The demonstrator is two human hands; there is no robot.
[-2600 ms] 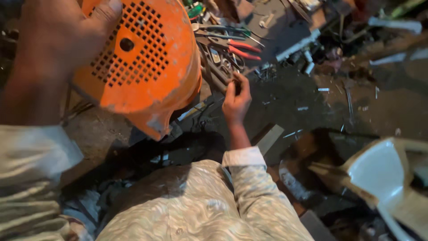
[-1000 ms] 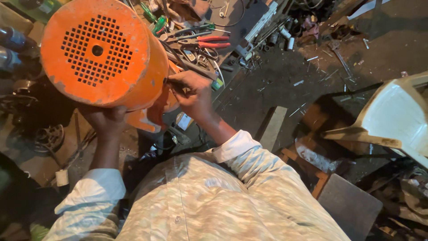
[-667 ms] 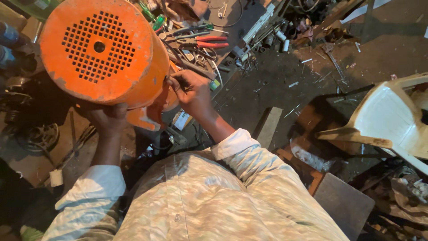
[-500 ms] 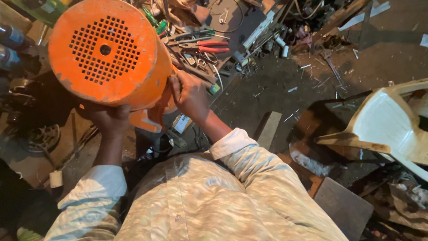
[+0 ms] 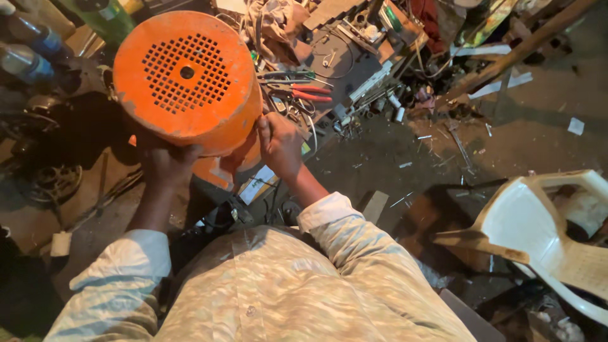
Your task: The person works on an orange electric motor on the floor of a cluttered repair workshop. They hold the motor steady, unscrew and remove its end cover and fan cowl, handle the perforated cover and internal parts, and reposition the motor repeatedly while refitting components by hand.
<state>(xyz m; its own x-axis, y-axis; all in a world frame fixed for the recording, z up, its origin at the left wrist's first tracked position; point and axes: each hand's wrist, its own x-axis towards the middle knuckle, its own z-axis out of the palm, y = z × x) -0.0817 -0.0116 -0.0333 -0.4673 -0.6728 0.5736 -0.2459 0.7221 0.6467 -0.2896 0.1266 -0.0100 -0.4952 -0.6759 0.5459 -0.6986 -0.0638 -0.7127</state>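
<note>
A round orange metal cover (image 5: 187, 79) with a perforated grille face and a centre hole is held up in front of me. My left hand (image 5: 166, 166) grips its lower rim from below. My right hand (image 5: 278, 142) presses against its right side wall, fingers curled on the edge; whether it holds a small tool is hidden. Below the cover an orange motor body (image 5: 218, 171) shows partly between my hands.
Red-handled pliers (image 5: 303, 94) and other loose tools lie on the dark littered floor beyond. A white plastic chair (image 5: 538, 228) stands at the right. Bottles (image 5: 31, 44) are at the upper left, a wooden block (image 5: 375, 206) near my right elbow.
The cover has been turned so its grille faces me and has shifted slightly right. My right hand came from the floor tools onto the cover's side.
</note>
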